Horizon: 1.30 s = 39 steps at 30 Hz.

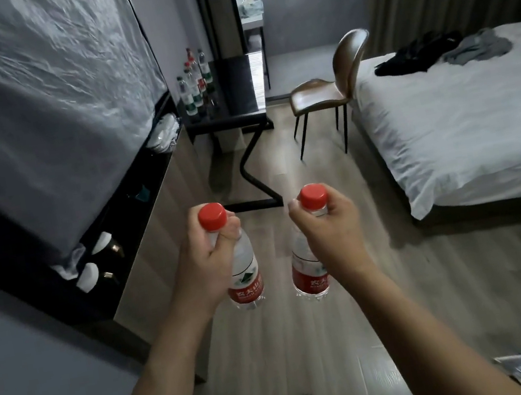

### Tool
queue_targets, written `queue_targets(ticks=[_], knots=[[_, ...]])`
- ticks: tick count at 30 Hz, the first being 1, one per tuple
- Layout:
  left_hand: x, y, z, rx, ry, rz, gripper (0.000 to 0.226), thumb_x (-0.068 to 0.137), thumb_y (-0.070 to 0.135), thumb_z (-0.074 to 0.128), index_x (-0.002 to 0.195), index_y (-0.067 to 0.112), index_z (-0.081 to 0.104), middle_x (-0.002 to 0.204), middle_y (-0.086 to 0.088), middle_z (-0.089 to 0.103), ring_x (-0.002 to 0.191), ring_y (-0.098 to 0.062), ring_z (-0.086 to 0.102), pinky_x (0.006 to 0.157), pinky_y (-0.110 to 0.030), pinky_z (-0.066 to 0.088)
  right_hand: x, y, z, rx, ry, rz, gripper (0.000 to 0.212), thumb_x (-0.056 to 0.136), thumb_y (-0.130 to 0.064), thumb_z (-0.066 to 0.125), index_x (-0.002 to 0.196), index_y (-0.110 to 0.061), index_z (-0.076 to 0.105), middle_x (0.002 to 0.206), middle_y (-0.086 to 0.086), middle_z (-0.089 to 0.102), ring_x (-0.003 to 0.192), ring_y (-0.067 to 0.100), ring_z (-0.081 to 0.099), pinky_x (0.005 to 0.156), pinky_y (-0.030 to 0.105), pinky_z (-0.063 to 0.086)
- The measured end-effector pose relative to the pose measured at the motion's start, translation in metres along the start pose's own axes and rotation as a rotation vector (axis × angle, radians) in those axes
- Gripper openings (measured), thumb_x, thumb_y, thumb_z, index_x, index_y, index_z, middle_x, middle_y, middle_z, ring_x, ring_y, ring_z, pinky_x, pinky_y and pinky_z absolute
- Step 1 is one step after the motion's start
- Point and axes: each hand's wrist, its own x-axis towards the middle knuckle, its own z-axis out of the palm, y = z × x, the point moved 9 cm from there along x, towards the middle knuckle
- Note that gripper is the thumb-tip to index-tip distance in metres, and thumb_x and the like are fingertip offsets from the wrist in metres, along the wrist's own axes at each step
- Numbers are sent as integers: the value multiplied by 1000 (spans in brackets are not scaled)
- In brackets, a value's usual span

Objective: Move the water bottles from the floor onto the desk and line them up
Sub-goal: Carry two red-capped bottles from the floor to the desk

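Both hands are clamped at the necks just under the red caps, left hand [209, 258] on one bottle [246, 280], right hand [331, 230] on another [309, 275], well short of the counter [237, 111]; they look full, heavy, thin-walled, so this stiff neck hold seems safest.

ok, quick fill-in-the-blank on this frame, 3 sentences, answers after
1. Each hand, left hand and right hand, holds one bottle just below its ____ cap.
2. The bottles already on the desk stand near its ____ edge.
3. The brown chair stands between the desk and the ____.

Answers: red; left; bed
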Motion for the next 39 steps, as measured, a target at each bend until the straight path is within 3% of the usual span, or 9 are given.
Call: queue_targets(ticks=[2,7,14,18,23,28,33,39], knots=[[29,-15,9,-17,-15,-10,33,84,58,56,104,31,55,95,16,65,94,-9,64,86,-31,49,23,10,9,-2,9,8,22,79,-31,69,71,-14,57,61,4,56,58,9,50,59,29,45],[108,-46,29,-37,-52,8,28,85,61,55,101,39,52,94,25,63,92,-1,62,83,-27,45,90,29,38,-38,13,21,24,82,-25,71,69,-12,56,60,6,54,57,11,49,58,29,45],[208,-65,56,-43,-101,30,28,87,56,55,102,32,52,93,23,61,91,-5,62,83,-24,44,184,45,56,-22,65,10,19,83,-17,72,69,-17,60,65,3,60,58,7,53,58,19,47],[259,-75,89,-69,-124,22,39,85,56,55,106,23,53,93,18,60,94,-11,60,89,-28,46,237,66,54,-15,81,8,21,84,-15,72,67,-20,59,59,-10,58,56,3,52,57,13,44],[333,-96,141,-88,-133,11,41,86,52,57,108,18,54,95,9,62,97,-18,62,92,-36,49,317,110,53,-22,83,35,21,84,-15,71,67,-18,58,59,-8,56,58,4,51,58,14,44],[418,-112,199,-53,-137,-8,33,85,51,57,105,25,54,96,16,62,98,-11,61,90,-32,48,415,147,45,-8,73,51,24,84,-16,70,66,-15,54,58,-7,52,56,6,48,57,14,42],[495,-103,245,-35,-122,33,32,88,40,58,108,15,56,99,13,63,98,-8,61,90,-24,47,501,166,35,-25,82,43,24,83,-16,71,65,-17,54,57,-8,53,55,3,47,57,14,42],[580,-106,290,-32,-133,63,26,90,41,57,105,19,56,97,23,62,95,0,60,84,-11,44,590,194,33,-41,81,51,18,82,-17,71,72,-8,59,67,10,59,60,8,50,59,21,44]])
